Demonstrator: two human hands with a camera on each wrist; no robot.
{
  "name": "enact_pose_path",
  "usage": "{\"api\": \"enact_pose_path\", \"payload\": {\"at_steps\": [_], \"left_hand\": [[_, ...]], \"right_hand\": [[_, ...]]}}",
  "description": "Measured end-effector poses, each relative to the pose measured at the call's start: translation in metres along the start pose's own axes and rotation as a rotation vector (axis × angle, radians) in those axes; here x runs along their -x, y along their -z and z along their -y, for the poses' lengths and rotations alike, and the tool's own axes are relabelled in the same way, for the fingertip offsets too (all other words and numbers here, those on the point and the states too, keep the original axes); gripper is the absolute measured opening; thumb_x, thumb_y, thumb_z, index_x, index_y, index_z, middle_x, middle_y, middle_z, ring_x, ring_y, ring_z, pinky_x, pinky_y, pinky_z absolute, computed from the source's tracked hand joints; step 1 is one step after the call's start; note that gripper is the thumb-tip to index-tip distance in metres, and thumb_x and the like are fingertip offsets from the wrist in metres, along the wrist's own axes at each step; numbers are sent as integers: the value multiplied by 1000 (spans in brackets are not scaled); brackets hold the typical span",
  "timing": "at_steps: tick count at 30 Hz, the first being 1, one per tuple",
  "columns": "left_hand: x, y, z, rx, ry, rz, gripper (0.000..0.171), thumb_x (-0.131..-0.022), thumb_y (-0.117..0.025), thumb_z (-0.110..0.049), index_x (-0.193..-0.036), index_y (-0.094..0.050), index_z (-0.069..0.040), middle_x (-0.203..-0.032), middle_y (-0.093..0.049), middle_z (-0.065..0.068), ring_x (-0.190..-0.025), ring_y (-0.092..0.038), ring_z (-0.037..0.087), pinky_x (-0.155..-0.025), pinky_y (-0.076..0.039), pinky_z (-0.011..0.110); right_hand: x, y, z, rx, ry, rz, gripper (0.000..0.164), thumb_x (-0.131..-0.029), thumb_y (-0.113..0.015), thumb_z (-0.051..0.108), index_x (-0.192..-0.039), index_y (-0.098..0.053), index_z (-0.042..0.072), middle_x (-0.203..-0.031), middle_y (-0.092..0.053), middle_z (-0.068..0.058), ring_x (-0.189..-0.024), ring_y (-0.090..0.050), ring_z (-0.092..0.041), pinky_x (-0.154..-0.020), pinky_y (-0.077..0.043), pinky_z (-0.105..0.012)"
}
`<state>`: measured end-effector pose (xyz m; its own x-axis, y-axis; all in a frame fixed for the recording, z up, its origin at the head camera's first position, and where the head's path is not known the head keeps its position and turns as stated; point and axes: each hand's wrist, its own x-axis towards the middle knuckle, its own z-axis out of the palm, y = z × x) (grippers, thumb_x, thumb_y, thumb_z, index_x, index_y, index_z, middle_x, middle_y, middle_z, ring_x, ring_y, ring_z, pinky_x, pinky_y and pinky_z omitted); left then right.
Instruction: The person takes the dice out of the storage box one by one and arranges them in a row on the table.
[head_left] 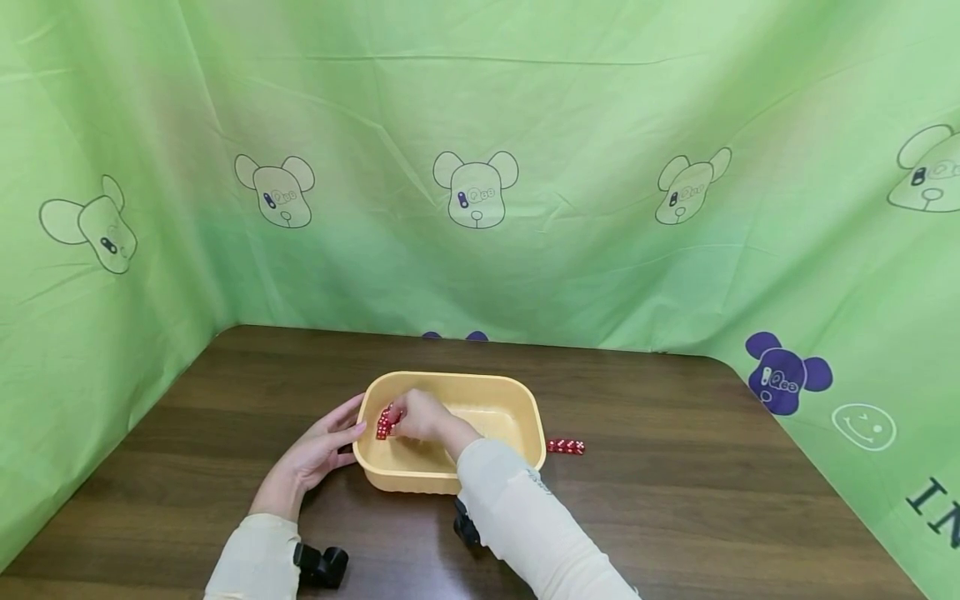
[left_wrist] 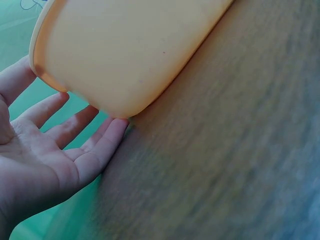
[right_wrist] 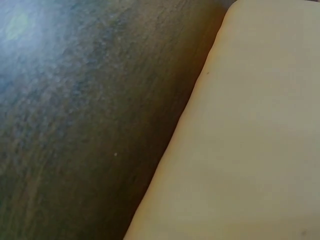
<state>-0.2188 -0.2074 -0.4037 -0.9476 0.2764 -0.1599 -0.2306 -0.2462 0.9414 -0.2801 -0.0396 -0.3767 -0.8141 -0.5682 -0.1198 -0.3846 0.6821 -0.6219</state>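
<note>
Red dice with white spots (head_left: 382, 424) sit in a huddle inside the yellow container (head_left: 408, 481), right at the fingertips of the right hand (head_left: 422, 417). That hand's fingers are bent down toward them; the knuckles hide the tips, so I cannot tell whether a die is pinched. Across the container's end wall from these fingers, the left hand (head_left: 322, 452) has its fingers apart and fairly straight, their tips touching the outside of that wall. Well to the right of the right fingers, just beyond the opposite end wall, a short row of more dice (head_left: 566, 447) lies on the brown wooden table (head_left: 675, 467). Farthest out beyond both hands hangs a green cloth (head_left: 570, 275) printed with bear heads.
</note>
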Motion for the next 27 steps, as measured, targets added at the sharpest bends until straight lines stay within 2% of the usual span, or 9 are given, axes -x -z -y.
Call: {"api": "enact_pose_path", "payload": {"at_steps": [11,16,21,27], "left_hand": [[-1,1,1,1,-4,2,56,-89,-44,-5,-138,-18,-10,-138,-16,20,-114,-33,32,-79,-41,40],[-1,1,2,3,-3,-4,57,-89,-45,-5,-138,-18,-10,-138,-16,20,-114,-33,31,-80,-41,41],[-1,0,2,-9,-1,-15,57,-88,-46,-5,-138,-19,-10,-138,-17,20,-114,-34,31,-80,-41,41],[-1,0,3,-17,0,-27,56,-88,-45,-5,-138,-19,-10,-138,-17,19,-114,-34,31,-80,-40,43]], "right_hand": [[1,1,-2,170,64,19,7,-69,-68,7,-67,-62,10,-55,-50,7,-49,-44,-6,-46,-36,-17],[3,1,-2,196,67,32,8,-68,-69,7,-71,-62,9,-57,-50,8,-53,-44,-6,-48,-36,-16],[5,0,-3,164,64,28,8,-67,-69,5,-71,-62,8,-56,-50,7,-48,-43,-5,-46,-36,-16],[7,4,-5,49,49,30,8,-68,-68,2,-71,-61,4,-56,-52,3,-44,-44,-6,-43,-39,-17]]}}
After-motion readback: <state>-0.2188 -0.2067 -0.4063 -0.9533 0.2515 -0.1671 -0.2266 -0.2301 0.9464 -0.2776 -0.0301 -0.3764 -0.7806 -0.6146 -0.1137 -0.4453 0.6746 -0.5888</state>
